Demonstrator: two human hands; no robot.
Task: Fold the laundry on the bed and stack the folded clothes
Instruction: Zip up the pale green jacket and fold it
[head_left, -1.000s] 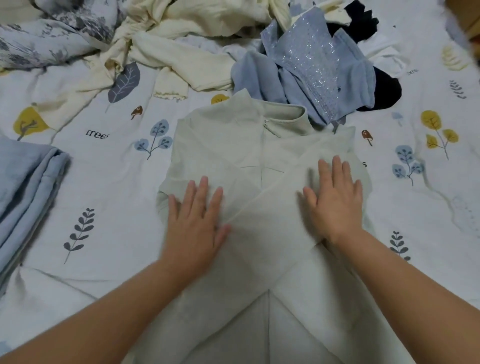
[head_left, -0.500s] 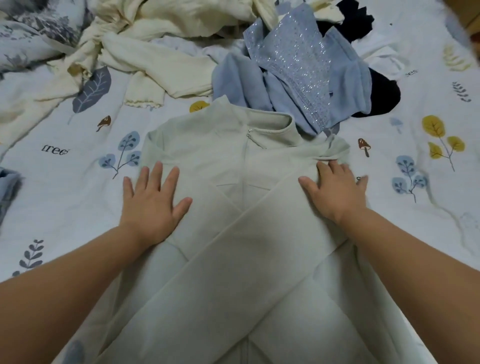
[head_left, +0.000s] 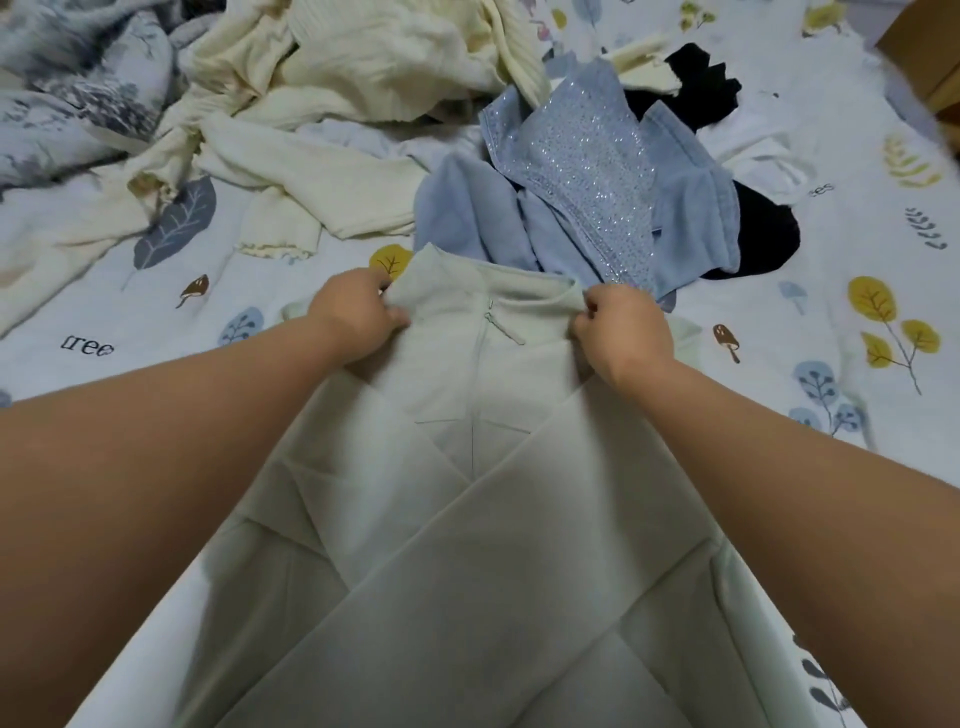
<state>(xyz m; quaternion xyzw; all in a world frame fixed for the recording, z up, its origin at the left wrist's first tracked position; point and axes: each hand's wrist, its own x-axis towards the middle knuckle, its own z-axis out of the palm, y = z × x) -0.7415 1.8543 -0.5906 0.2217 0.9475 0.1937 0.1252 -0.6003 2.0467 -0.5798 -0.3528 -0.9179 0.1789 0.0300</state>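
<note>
At the far left corner of the bed, whose leaf-printed sheet carries everything, a grey floral quilt lies bunched, and beside it along the far edge sprawls a heap of cream garments, how many pieces cannot be told from the tangle. In the middle, running toward the near edge, one pale green zip-neck top lies flat with its two sleeves crossed over the body, probably so that the piece forms a narrow strip before the next fold. The left hand pinches the left side of the collar with curled fingers and thumb; the right hand grips the right side in the same way. Holding both collar ends at once seems meant to keep the top edge straight while the upper half is brought down toward the hem. Just beyond the collar, touching it, sits a blue pile with one sequinned panel on top, and dark black clothing lies under its right side. White fabric shows further right. No finished stack shows in this view, so the task looks well short of done.
</note>
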